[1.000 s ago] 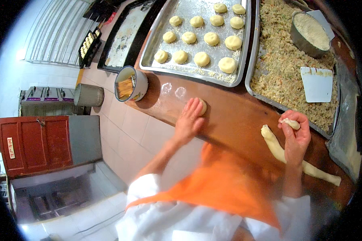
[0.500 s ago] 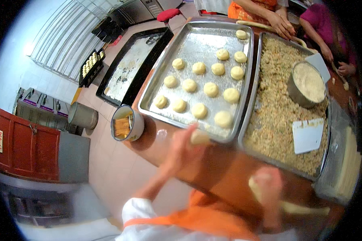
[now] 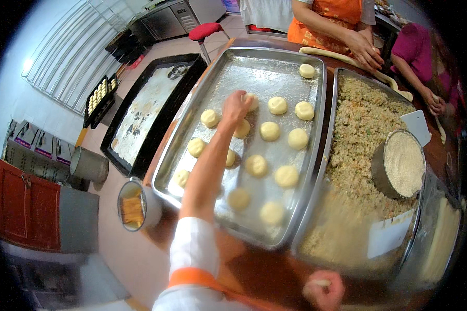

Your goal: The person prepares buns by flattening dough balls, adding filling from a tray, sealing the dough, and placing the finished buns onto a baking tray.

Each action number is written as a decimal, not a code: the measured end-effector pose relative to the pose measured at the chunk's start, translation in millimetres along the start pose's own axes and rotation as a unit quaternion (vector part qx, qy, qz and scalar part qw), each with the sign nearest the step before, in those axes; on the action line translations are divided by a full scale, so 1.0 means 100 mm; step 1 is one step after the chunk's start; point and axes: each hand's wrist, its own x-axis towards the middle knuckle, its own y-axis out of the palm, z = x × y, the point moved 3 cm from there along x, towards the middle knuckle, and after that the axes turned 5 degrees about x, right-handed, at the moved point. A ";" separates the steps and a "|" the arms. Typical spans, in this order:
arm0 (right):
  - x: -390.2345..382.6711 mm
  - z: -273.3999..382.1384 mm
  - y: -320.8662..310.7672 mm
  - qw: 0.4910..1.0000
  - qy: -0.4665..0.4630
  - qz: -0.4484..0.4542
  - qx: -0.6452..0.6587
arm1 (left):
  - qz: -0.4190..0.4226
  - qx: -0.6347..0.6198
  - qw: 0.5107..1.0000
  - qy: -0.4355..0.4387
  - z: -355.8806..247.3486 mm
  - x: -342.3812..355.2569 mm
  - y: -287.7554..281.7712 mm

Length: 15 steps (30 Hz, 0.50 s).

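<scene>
Head view: left hand [image 3: 237, 106] fingers closed on dough piece [image 3: 251, 100] over tray [image 3: 290, 217]; right hand [image 3: 324, 289] pinching dough bit [image 3: 322, 283].

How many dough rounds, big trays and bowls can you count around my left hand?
Dough rounds on the silver tray: 15, counting the one under the left hand
Big trays: 3 (silver tray, filling tray, dark tray)
Metal bowl in the filling: 1
Total: 19
</scene>
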 end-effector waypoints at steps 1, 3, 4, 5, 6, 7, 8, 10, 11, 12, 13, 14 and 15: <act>-0.02 -0.09 -0.02 1.000 0.028 -0.006 0.011 | -0.028 0.073 0.997 0.010 0.01 0.01 0.02; -0.16 -0.31 -0.03 0.995 0.087 -0.025 0.032 | -0.080 0.215 0.973 0.033 -0.03 -0.03 0.06; -0.18 -0.36 -0.04 0.996 0.079 -0.024 0.037 | -0.116 0.221 0.967 0.044 -0.03 -0.08 0.03; -0.18 -0.39 -0.04 0.996 0.067 -0.022 0.044 | -0.157 0.229 0.959 0.056 -0.03 -0.09 -0.05; -0.19 -0.40 -0.03 0.997 0.056 -0.019 0.051 | -0.197 0.236 0.949 0.069 -0.03 -0.13 -0.15; -0.17 -0.33 -0.03 1.000 0.010 -0.026 -0.009 | -0.189 0.186 0.962 0.068 -0.06 -0.18 -0.24; -0.12 -0.25 -0.03 0.996 -0.035 -0.033 -0.069 | -0.180 0.135 0.972 0.067 -0.08 -0.24 -0.35; -0.05 -0.12 -0.06 0.968 -0.138 0.007 -0.211 | -0.156 0.035 0.980 0.121 -0.16 -0.50 -0.61; -0.05 -0.09 -0.06 0.984 -0.078 -0.031 -0.157 | -0.118 -0.039 0.985 0.115 -0.37 -0.75 -0.65; -0.06 -0.06 -0.06 0.992 -0.019 -0.069 -0.102 | -0.079 -0.113 0.985 0.107 -0.62 -1.10 -0.74; -0.10 -0.04 -0.07 0.992 0.043 -0.108 -0.044 | -0.052 -0.143 0.982 0.108 -0.94 -1.56 -0.83; -0.10 -0.05 -0.06 0.989 0.062 -0.109 0.075 | 0.029 -0.220 0.972 0.075 -1.01 -1.98 -0.87; -0.08 -0.09 -0.06 0.971 0.080 -0.123 0.190 | 0.070 -0.248 0.961 0.105 -1.17 -2.39 -0.84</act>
